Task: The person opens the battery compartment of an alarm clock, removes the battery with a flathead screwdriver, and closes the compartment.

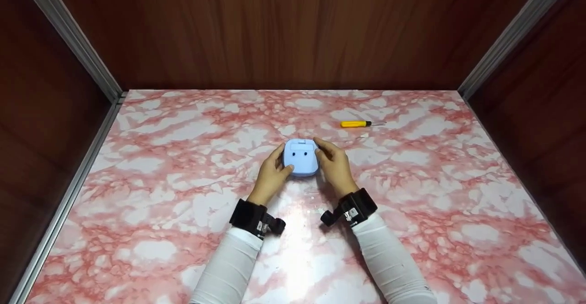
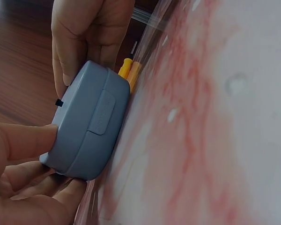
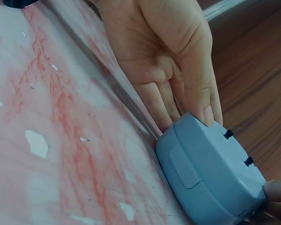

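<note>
A light blue, rounded-square plastic case (image 1: 301, 163) is held between both hands, close over the table. Two small black screw-like pegs (image 3: 249, 161) stick up from its upper face. My left hand (image 1: 271, 173) grips the left side, thumb on top near the front corner and fingers beneath, as the left wrist view shows. On the opposite side, my right hand (image 1: 336, 164) grips the edge with its thumb on the upper face. A smooth raised tab (image 2: 102, 112) shows on the case's side wall.
Behind and to the right of the case lies a screwdriver (image 1: 355, 124) with a yellow handle, its shaft pointing right. The table (image 1: 183, 230) has a red and white marbled surface. Brown wood-look panels (image 1: 293, 34) with metal corner posts (image 1: 78, 29) enclose its back and sides.
</note>
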Demonstrator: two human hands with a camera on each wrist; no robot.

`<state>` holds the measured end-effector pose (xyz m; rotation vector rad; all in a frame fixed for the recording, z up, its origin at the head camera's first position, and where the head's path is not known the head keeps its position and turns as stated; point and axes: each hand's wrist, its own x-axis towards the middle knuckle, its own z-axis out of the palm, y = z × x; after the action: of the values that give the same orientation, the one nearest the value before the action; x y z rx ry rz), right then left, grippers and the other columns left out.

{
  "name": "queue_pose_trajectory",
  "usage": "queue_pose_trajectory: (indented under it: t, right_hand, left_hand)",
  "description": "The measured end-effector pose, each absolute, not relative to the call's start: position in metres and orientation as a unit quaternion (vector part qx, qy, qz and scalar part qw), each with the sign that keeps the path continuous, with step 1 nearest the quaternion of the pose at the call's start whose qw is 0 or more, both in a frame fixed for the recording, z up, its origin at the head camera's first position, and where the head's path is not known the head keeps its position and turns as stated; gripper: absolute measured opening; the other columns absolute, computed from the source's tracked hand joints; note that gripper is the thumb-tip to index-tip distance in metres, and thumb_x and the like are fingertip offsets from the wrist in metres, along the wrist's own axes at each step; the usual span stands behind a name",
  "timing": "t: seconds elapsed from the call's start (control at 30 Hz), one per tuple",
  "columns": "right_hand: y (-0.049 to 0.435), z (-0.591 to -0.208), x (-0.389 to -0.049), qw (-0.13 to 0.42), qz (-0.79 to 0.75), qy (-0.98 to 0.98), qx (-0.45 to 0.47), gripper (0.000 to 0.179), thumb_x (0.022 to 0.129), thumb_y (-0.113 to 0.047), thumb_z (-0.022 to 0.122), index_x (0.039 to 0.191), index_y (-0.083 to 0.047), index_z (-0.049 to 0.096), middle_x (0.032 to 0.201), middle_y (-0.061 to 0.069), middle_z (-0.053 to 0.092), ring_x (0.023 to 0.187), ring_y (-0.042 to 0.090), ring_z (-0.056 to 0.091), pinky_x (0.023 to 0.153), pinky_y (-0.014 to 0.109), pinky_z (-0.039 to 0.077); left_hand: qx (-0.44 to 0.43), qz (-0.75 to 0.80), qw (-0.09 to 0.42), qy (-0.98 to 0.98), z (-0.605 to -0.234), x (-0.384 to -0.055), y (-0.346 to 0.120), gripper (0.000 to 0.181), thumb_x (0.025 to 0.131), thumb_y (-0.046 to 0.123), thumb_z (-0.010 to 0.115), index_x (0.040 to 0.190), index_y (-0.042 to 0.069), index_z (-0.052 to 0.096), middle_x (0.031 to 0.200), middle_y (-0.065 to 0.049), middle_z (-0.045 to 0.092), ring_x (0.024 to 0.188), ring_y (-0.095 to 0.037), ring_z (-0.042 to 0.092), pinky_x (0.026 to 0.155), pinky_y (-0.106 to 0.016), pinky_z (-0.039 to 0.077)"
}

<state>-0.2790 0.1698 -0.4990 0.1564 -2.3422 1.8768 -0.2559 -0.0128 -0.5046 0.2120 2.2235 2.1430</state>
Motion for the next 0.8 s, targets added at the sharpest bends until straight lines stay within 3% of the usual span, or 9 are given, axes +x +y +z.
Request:
queue_pose_trajectory:
  t: [0.27,0.8]
  right_hand:
    - [0.172,-0.5047,-0.2832,0.061,0.602,-0.792,0.074,0.038,0.102,0.001,0.053,0.139,0.005,0.056,0.143,0.021,0.056,0.136,0.032,0.05,0.117,0.038,0.039]
    - [0.1732,-0.5081,-0.2851,0.046,0.566,-0.818,0.087,0.039,0.103,0.001,0.046,0.141,0.009,0.053,0.145,0.025,0.053,0.14,0.033,0.045,0.12,0.042,0.034]
  left_hand:
    - [0.057,0.695,0.025,0.716,-0.504,-0.256,-0.011,0.066,0.094,-0.011,0.058,0.153,-0.013,0.027,0.159,-0.03,0.027,0.148,-0.037,0.029,0.122,-0.037,0.028]
    - [0.053,0.679,0.018,0.732,-0.5055,-0.2562,-0.0097,0.063,0.096,-0.005,0.059,0.152,-0.013,0.031,0.157,-0.029,0.034,0.147,-0.035,0.033,0.121,-0.037,0.032]
